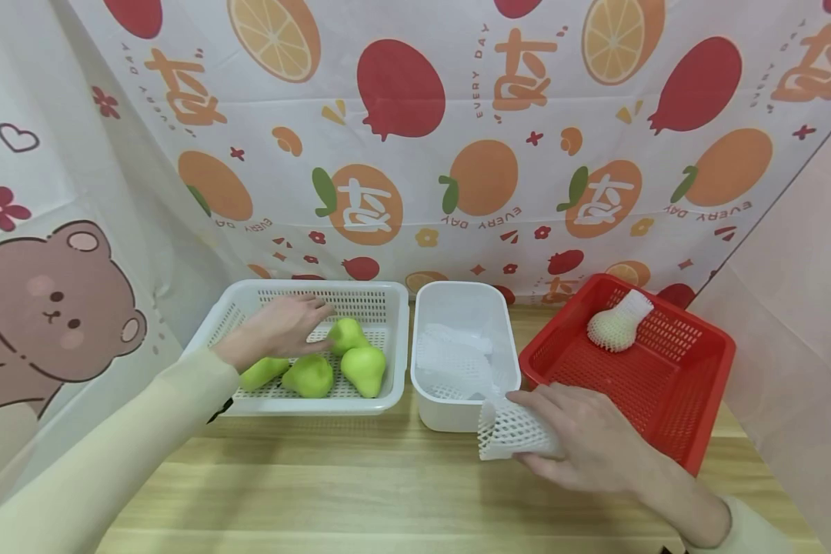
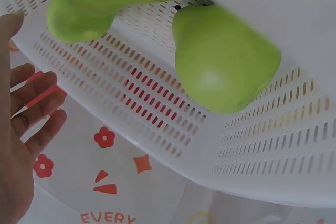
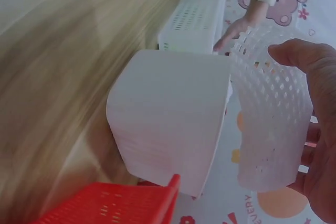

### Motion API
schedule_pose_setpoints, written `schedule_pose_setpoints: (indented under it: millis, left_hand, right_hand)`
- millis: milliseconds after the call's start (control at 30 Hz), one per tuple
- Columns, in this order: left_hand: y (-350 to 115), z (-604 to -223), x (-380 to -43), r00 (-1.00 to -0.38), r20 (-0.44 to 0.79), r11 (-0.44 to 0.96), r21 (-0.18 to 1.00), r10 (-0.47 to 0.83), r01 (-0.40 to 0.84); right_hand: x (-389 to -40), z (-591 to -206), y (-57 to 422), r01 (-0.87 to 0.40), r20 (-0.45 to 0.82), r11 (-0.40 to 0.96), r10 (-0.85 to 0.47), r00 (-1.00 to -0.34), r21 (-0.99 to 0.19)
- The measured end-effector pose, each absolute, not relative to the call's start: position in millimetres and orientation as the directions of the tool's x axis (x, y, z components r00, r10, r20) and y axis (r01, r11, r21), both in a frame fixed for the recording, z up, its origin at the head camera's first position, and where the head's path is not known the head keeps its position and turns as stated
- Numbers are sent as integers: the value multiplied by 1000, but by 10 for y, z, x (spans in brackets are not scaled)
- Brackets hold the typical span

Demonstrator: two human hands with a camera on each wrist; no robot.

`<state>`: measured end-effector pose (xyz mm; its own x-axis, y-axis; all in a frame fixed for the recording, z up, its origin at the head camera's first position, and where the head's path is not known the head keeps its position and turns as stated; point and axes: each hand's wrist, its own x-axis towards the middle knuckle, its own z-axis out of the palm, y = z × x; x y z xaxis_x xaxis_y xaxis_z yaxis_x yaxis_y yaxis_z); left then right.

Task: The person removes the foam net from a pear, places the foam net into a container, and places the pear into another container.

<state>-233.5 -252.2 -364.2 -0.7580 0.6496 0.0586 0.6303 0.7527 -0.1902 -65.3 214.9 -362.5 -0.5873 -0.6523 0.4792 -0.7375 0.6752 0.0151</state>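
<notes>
My left hand (image 1: 277,331) hovers over a white slotted basket (image 1: 388,400), its fingers straight and holding nothing. Beneath and beside it lie several green pears, one of them a pear (image 1: 364,369) at the basket's right side. From the left wrist view, the fingers (image 2: 39,98) spread near the basket's rim, apart from the nearest pear (image 2: 79,22). My right hand (image 1: 589,438) grips a white foam fruit net (image 1: 515,431) between thumb and fingers, at the front right of a white bin (image 1: 450,415). In the right wrist view the net sleeve (image 3: 273,119) appears tube-shaped and hollow.
More foam nets (image 1: 453,358) lie inside the white bin. To the right, a red basket (image 1: 713,362) holds a pear wrapped in a foam net (image 1: 616,323). All three containers stand on a wooden table (image 1: 332,477), before a printed curtain (image 1: 415,177).
</notes>
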Motion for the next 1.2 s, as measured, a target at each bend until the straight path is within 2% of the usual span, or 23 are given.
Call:
schedule_pose_setpoints:
  millis: [233, 433, 733, 967, 1200]
  left_hand:
    - [-2555, -3623, -2166, -778, 96, 781, -169, 620, 601]
    - [-2497, -3592, -1990, -779, 124, 788, -149, 614, 598]
    - [-2441, -3601, -1731, -777, 206, 803, -145, 595, 577]
    - [-2408, -3635, -1549, -752, 253, 794, -202, 608, 574]
    - [-2361, -3699, -1385, -723, 324, 791, -192, 610, 581]
  right_hand:
    - [-652, -3490, 2145, -762, 426, 645, -706, -565, 58]
    - [-641, -3368, 2137, -758, 354, 642, -739, -573, 114]
    - [-675, -3197, 2122, -736, 210, 660, -749, -628, 153]
    - [-823, -3079, 2096, -729, 143, 671, -742, -656, 139]
    - [-1059, -3024, 2084, -718, 129, 692, -720, -682, 73]
